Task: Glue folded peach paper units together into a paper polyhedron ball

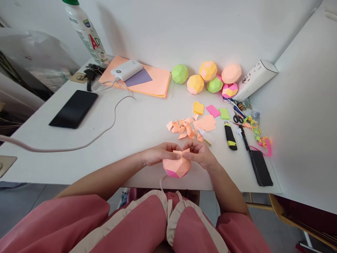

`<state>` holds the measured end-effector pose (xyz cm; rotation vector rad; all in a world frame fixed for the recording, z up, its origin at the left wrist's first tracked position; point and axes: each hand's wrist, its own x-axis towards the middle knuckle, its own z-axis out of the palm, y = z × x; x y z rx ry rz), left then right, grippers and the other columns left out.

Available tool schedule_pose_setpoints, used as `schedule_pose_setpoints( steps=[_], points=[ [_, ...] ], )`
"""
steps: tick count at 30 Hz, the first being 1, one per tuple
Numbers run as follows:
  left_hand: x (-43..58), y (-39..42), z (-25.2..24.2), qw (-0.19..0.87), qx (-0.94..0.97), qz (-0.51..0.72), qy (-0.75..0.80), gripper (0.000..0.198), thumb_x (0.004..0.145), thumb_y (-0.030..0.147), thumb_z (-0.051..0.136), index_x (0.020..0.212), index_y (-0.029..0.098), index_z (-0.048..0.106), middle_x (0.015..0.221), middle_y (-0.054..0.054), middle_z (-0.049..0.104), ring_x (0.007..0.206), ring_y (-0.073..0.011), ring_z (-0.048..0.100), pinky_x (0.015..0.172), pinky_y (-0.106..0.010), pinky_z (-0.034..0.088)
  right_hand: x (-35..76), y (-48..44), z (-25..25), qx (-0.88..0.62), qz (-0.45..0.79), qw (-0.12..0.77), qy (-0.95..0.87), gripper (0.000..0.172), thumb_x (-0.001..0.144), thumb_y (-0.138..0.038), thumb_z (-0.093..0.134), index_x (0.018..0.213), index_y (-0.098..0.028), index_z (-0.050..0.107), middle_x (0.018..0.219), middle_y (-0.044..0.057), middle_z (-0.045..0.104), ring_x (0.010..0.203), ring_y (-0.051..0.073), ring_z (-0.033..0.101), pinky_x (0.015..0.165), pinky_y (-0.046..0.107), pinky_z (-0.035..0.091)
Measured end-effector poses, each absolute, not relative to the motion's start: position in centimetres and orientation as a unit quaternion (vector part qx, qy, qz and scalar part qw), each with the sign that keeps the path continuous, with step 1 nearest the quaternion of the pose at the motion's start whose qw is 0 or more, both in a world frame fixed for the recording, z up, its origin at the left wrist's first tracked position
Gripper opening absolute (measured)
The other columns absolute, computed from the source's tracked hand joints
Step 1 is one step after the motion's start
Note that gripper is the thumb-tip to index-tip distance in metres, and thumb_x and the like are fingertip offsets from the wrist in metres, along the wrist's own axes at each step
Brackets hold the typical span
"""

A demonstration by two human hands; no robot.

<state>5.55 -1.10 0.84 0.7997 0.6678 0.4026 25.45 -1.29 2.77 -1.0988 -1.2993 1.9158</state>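
Observation:
A partly built paper ball (pixel 176 166), peach with a pink patch low on its side, is held at the table's front edge. My left hand (pixel 163 153) pinches its upper rim from the left. From the right, my right hand (pixel 199 153) closes thumb and fingers on a raised peach flap of the same ball. The two hands' fingertips almost meet at the top, partly hiding the rim. Just beyond them lies a pile of small folded peach paper pieces (pixel 187 128), beside several flat peach sheets (pixel 205 123).
Finished paper balls (pixel 195 84) line the wall. Yellow (pixel 198 108), pink (pixel 212 111) and green (pixel 224 113) paper stacks lie nearer. A utility knife (pixel 230 136), scissors (pixel 238 118) and black case (pixel 260 168) are rightward. A phone (pixel 74 109), power bank (pixel 127 70) and cable (pixel 113 121) lie leftward.

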Motion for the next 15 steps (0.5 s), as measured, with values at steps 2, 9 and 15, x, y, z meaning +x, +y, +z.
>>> schedule_pose_setpoints(
  steps=[2,9,15],
  points=[
    [5.61,-1.15,0.79,0.854,0.372,0.184,0.315,0.029,0.062,0.033,0.078,0.072,0.014,0.059,0.07,0.0,0.059,0.061,-0.0112,0.053,0.055,-0.023,0.037,25.28,-1.34,2.64,-0.415,0.717,0.285,-0.483,0.025,0.063,-0.029,0.08,0.078,-0.019,0.062,0.062,-0.005,0.056,0.056,0.008,0.053,0.053,0.021,0.044],
    [5.66,-1.11,0.53,0.848,0.377,0.187,0.322,0.028,0.058,0.029,0.078,0.059,0.014,0.055,0.057,0.003,0.05,0.053,-0.0086,0.045,0.05,-0.023,0.031,24.97,-1.42,1.97,-0.408,0.724,0.293,-0.472,0.026,0.063,-0.029,0.08,0.08,-0.02,0.062,0.061,-0.006,0.055,0.055,0.007,0.053,0.051,0.02,0.044],
    [5.68,-1.17,0.76,0.846,0.376,0.179,0.333,0.028,0.054,0.027,0.08,0.055,0.013,0.056,0.054,0.003,0.05,0.053,-0.0087,0.044,0.052,-0.024,0.032,24.91,-1.52,2.02,-0.416,0.721,0.289,-0.472,0.028,0.06,-0.03,0.082,0.079,-0.019,0.063,0.06,-0.006,0.056,0.054,0.007,0.054,0.05,0.019,0.044]
  ],
)
